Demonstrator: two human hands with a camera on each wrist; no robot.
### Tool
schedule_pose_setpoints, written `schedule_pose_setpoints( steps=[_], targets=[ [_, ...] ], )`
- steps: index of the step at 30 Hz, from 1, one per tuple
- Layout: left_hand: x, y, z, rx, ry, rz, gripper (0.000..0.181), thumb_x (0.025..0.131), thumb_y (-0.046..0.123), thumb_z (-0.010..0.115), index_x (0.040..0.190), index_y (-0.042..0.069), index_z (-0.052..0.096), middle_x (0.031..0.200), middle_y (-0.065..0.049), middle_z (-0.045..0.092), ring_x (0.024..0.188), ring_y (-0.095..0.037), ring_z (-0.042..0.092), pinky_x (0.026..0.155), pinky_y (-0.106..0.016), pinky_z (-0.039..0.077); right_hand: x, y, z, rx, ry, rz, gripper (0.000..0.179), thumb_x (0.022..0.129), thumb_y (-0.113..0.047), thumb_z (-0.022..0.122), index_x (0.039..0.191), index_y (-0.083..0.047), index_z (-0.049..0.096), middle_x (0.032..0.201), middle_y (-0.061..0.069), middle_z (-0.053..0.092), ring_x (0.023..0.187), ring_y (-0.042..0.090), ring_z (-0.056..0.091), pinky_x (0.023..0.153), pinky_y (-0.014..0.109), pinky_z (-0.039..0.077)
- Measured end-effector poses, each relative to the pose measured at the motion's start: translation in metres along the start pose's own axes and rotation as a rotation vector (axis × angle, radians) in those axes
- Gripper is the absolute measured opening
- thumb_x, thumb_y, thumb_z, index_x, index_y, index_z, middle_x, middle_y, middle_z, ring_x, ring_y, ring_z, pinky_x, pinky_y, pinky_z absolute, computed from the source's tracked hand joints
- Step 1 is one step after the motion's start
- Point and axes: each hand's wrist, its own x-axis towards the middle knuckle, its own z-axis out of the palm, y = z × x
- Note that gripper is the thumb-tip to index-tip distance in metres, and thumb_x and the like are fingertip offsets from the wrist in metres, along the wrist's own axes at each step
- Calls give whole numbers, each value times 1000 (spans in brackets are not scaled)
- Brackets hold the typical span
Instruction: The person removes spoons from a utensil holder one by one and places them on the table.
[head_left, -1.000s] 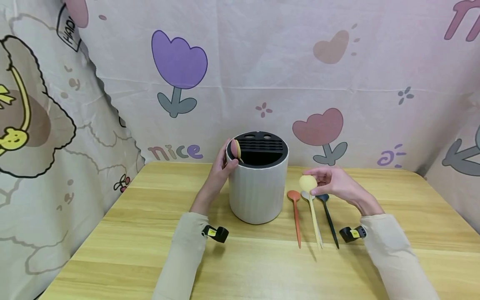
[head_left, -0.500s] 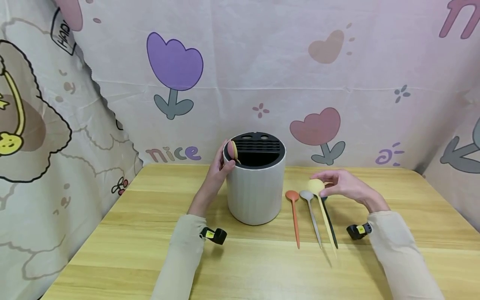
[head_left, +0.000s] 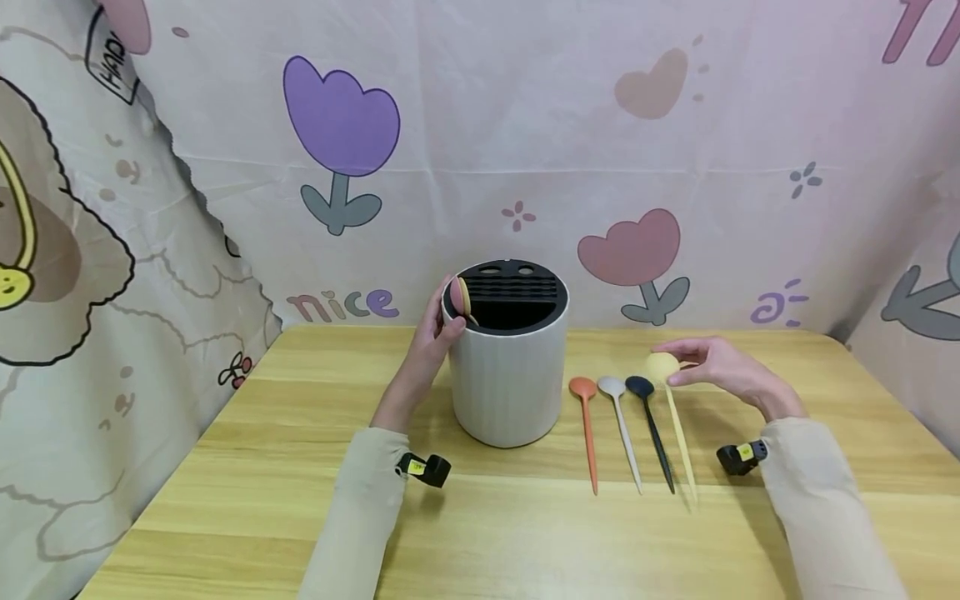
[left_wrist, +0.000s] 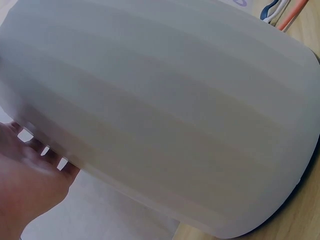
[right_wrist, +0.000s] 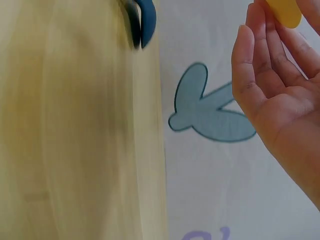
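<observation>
My left hand [head_left: 435,333] grips the upper left side of a white ribbed utensil holder [head_left: 506,392] with a black slotted top, thumb at the rim. In the left wrist view the holder [left_wrist: 165,110] fills most of the frame, fingers [left_wrist: 45,152] against its side. Pink and yellow spoon heads [head_left: 460,297] lean out of the holder's opening by the thumb. My right hand [head_left: 723,369] pinches a yellow spoon [head_left: 663,369] by its head, handle slanting down toward the table. Left of it lie an orange spoon [head_left: 583,388], a grey spoon [head_left: 612,387] and a black spoon [head_left: 641,387].
The wooden table [head_left: 480,533] runs back to a hanging cloth [head_left: 480,100] printed with flowers. Another printed cloth [head_left: 172,275] hangs along the left side. The three spoons lie in a row just right of the holder.
My right hand has carried the yellow spoon to the right, from over the grey spoon, past the black one, to beyond it. The left hand stays on the holder.
</observation>
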Motion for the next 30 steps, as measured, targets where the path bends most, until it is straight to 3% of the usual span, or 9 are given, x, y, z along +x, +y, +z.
schedule_pose_setpoints(
  steps=[4, 9, 12, 20, 30],
  targets=[
    [0, 1, -1, -7, 5, 7, 117, 69, 83, 57, 156, 19, 12, 160, -4, 9, 146, -22, 9, 115, -49, 15, -2, 3, -10, 32, 1, 12, 57, 83, -6, 75, 131, 12, 51, 109, 3, 65, 92, 12, 61, 80, 23, 51],
    [-1, 1, -1, -21, 11, 19, 117, 70, 82, 59, 156, 18, 13, 160, -5, 10, 145, -22, 10, 115, -48, 14, -5, 10, -15, 86, -9, -5, 51, 80, 0, 74, 128, 7, 57, 108, -11, 66, 95, 9, 62, 80, 22, 51],
    [0, 0, -1, -21, -4, 24, 116, 71, 81, 58, 156, 18, 12, 160, -5, 9, 145, -21, 10, 115, -47, 14, -7, 15, -16, 49, -15, 6, 51, 80, -2, 76, 127, 7, 58, 108, -8, 67, 94, 8, 62, 79, 21, 51],
    [0, -3, -2, -16, -9, 22, 113, 72, 80, 57, 156, 19, 12, 160, -4, 8, 145, -21, 10, 115, -48, 14, 3, 20, -23, -97, -96, 85, 60, 82, -14, 75, 132, 10, 52, 126, 25, 57, 99, 14, 59, 86, 25, 46],
    [2, -2, -1, -17, -8, 26, 114, 71, 81, 58, 156, 19, 13, 160, -5, 10, 145, -20, 10, 115, -47, 14, 17, 30, -20, -165, -129, 136, 58, 80, -14, 78, 126, 13, 54, 116, 22, 63, 104, 27, 60, 84, 24, 48]
  ],
)
